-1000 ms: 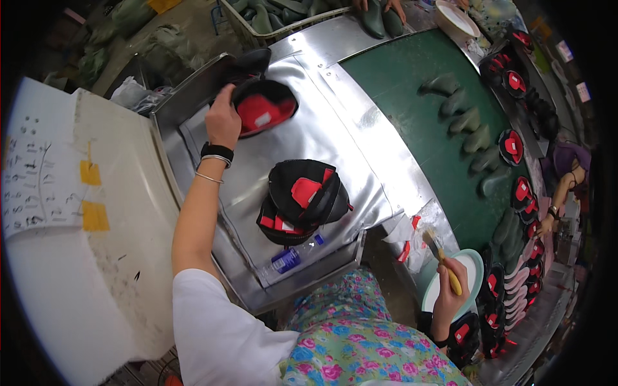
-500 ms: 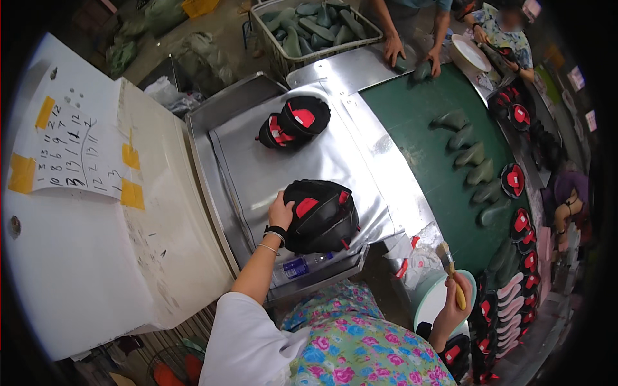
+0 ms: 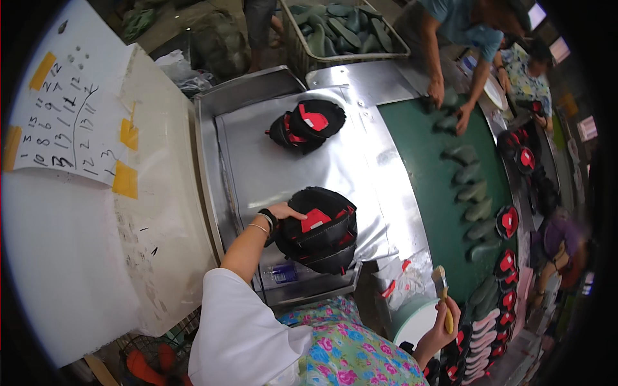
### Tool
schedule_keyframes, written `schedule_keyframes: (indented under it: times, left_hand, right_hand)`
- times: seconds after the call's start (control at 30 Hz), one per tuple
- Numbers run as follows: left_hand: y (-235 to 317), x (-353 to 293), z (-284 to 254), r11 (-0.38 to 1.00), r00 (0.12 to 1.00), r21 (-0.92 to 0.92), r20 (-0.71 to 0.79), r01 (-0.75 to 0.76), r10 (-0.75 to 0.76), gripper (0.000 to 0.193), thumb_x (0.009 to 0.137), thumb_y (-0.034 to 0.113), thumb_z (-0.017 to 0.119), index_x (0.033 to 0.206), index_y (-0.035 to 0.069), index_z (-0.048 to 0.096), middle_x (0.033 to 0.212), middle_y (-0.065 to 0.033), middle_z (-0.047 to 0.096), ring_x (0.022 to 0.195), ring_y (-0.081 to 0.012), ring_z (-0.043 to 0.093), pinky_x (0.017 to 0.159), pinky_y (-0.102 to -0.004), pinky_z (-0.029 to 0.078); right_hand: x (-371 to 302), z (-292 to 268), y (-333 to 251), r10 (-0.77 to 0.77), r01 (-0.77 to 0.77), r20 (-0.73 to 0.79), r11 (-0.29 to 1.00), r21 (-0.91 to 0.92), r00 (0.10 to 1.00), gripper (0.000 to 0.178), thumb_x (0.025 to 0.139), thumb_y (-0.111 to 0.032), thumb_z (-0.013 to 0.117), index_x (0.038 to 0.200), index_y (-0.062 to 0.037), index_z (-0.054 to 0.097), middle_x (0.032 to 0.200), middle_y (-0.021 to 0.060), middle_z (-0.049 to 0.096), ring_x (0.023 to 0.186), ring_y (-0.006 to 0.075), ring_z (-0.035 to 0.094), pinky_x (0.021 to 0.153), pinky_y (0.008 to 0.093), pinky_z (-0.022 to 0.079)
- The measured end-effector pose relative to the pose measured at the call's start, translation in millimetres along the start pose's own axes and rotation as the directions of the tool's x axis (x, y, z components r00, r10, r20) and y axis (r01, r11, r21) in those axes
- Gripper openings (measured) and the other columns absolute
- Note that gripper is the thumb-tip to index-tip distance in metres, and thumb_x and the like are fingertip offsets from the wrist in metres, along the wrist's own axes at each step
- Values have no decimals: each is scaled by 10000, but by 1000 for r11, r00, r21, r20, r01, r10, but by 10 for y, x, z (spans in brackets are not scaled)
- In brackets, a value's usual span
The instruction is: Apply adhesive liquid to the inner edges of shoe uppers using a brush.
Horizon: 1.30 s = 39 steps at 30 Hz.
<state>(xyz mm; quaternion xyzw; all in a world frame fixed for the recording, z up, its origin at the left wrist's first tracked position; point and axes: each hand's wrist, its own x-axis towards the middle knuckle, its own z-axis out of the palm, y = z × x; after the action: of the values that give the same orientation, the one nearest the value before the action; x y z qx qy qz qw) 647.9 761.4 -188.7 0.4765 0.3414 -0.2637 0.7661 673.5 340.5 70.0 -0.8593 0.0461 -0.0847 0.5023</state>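
The person's left hand rests on the near pile of black and red shoe uppers, with the fingers spread over its left top edge, touching it but not closed around it. This pile sits on the shiny metal tray, close to the tray's near edge and close to the person. A second, smaller pile of black and red shoe uppers lies at the far end of the same tray, well apart from the hand. The right hand is off to the right of the tray, down low, with its fingers wrapped tight around the yellow handle of a brush that points up. Just beside that hand is a round white bowl. To the right of the tray runs a green belt with grey-green shoe soles lying on it. Left of the tray, a paper sheet with yellow tape is stuck on a white board.
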Motion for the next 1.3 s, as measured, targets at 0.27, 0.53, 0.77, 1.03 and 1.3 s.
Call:
schedule_keyframes:
  times: [0.27, 0.53, 0.77, 1.03, 1.3]
  left_hand:
    - [-365, 358, -190, 494, 926, 866, -119, -79, 357, 469, 728, 524, 663, 936, 105, 708, 909, -126, 679, 868, -265, 637, 791, -401, 476]
    - [60, -931, 308, 777, 548, 69, -671, -625, 500, 364, 642, -35, 735, 989, -83, 635, 906, -178, 661, 825, -297, 643, 710, -416, 512]
    - [-974, -3148, 1822, 213, 328, -250, -683, -945, 652, 414, 757, -4, 653, 1159, 30, 561, 1022, -83, 630, 938, -199, 600, 848, -342, 476]
    - [-3565, -4895, 3107, -99, 121, -168, -923, -981, 364, 424, 798, 7, 644, 1203, 28, 523, 1106, -73, 607, 959, -191, 597, 846, -355, 502]
    - [-5486, -5766, 4047, 78, -40, 41, -999, -996, 16, 315, 803, -3, 637, 1114, 7, 589, 1031, -64, 640, 902, -170, 613, 806, -321, 501]
  right_hand:
    - [-259, 139, -292, -160, 157, 96, 987, 35, 983, 173, 896, -64, 553, 985, 67, 621, 985, 119, 609, 847, 179, 584, 757, 283, 486]
    - [-698, -398, -29, -533, 512, 205, 846, 149, 821, 219, 903, -93, 534, 905, 71, 680, 999, 201, 633, 835, 251, 620, 719, 319, 534]
    - [-1095, -1299, 68, -690, 589, 269, 719, 370, 672, 188, 886, -64, 545, 919, 62, 680, 993, 194, 636, 841, 256, 621, 715, 325, 535]
    - [-1880, -1596, -99, -834, 590, 277, 538, 602, 477, 164, 867, -30, 556, 935, 53, 680, 986, 186, 639, 848, 261, 622, 711, 331, 537]
    - [-2852, -2048, 35, -870, 583, 368, 493, 646, 329, 157, 848, 3, 568, 951, 44, 680, 979, 178, 643, 855, 266, 623, 707, 337, 538]
